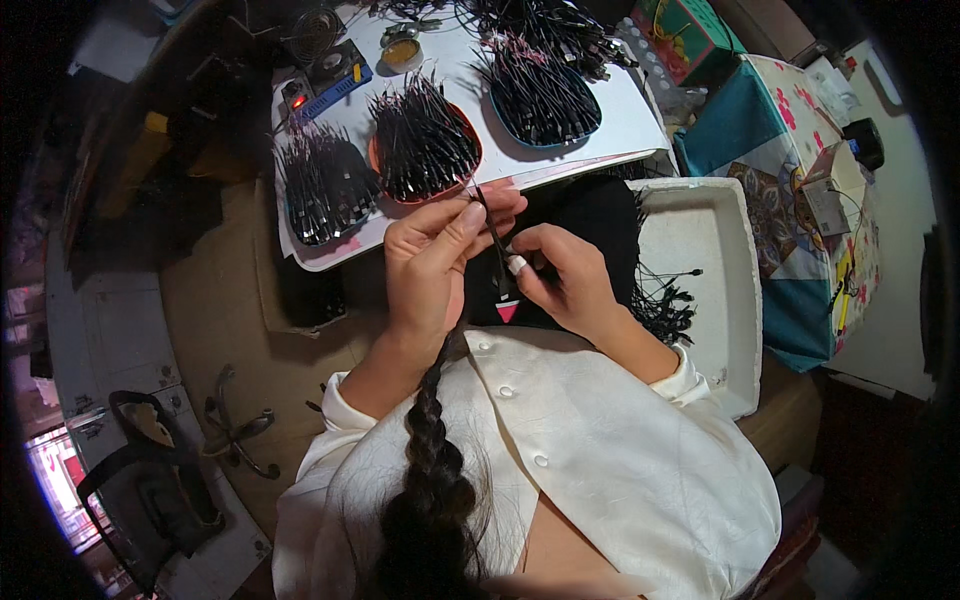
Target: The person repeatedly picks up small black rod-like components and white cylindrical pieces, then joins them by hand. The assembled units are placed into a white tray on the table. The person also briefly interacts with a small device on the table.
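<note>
Between my two hands a short black cable (491,222) runs slanting, just in front of the white table. My left hand (425,258) pinches its upper end between thumb and fingertips, with the other fingers extended. Lower down, my right hand (572,272) is closed on the same cable, its fingers curled, and a white covering shows on a fingertip. A small pink and white piece (507,311) shows at the cable's lower end; whether it is attached, I cannot tell. Beyond my left hand stands a red bowl (476,137) packed with upright black cables.
A blue bowl (526,143) and another bowl of cables (322,190) stand on the white table (625,115). Behind them are a blue powered device (340,88) and a round tin (402,54). At right, a white foam box (742,290) holds more cables beside a cloth-covered table (765,130).
</note>
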A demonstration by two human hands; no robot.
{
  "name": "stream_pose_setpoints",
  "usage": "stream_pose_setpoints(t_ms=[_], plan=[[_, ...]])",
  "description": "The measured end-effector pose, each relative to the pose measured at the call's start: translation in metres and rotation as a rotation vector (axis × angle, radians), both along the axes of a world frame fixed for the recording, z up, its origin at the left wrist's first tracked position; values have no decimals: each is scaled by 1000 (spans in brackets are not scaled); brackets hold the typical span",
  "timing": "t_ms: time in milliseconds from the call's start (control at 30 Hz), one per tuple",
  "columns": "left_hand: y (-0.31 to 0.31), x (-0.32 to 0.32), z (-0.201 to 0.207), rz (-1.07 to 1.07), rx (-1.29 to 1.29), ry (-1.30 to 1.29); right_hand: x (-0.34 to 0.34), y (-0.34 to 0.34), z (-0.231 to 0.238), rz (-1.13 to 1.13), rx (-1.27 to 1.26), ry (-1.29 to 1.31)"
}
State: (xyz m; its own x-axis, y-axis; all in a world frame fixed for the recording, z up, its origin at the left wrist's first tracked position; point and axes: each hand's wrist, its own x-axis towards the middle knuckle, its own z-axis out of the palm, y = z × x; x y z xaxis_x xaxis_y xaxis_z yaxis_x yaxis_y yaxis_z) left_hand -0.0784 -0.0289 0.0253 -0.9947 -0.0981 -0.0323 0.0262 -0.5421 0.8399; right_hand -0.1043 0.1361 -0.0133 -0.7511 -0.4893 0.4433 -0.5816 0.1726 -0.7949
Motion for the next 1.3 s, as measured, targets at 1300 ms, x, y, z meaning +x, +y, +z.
stream_pose_setpoints(t_ms=[1300], plan=[[-19, 25, -14, -59, 331, 16, -20, -36, 27, 501, -831, -1138]])
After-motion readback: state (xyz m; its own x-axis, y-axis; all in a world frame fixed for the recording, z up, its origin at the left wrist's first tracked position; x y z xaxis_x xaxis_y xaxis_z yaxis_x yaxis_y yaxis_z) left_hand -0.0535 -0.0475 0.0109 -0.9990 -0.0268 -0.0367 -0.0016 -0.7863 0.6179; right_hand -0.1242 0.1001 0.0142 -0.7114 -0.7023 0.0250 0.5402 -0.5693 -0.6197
